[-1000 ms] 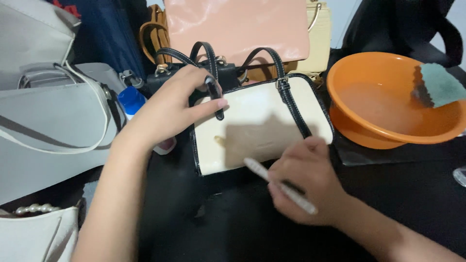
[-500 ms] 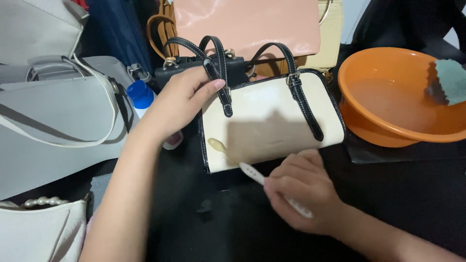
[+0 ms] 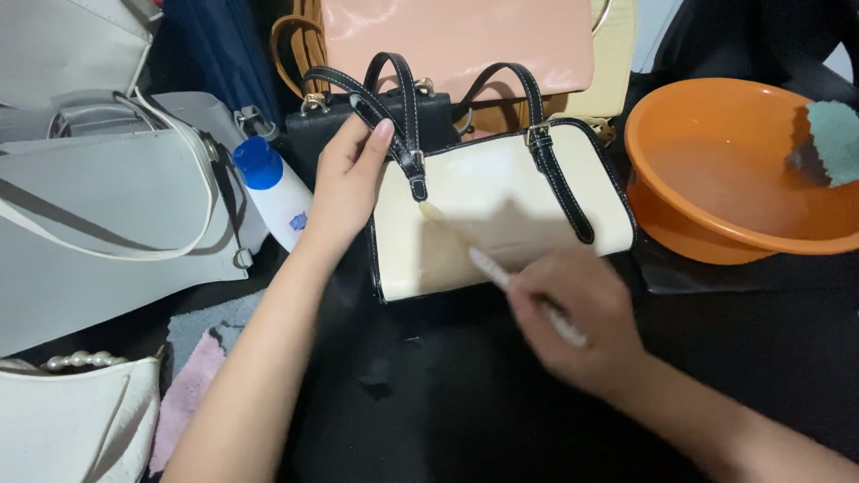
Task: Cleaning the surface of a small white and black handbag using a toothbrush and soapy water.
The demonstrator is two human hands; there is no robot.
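The cream leather handbag with black trim and black stitched straps (image 3: 501,215) lies flat on the black worktop (image 3: 465,402), its broad face turned up so it can be worked on; the left hand (image 3: 344,188) presses its upper left corner, fingers spread and flat beside one strap, to keep it from sliding; the right hand (image 3: 582,326) has its grip pinched round a thin white-handled brush (image 3: 501,273), whose tip touches the cream panel near that strap; an orange plastic basin of water (image 3: 716,224) stands close at the right, within reach; a white bottle with a blue cap (image 3: 273,192) lies just left of the bag.
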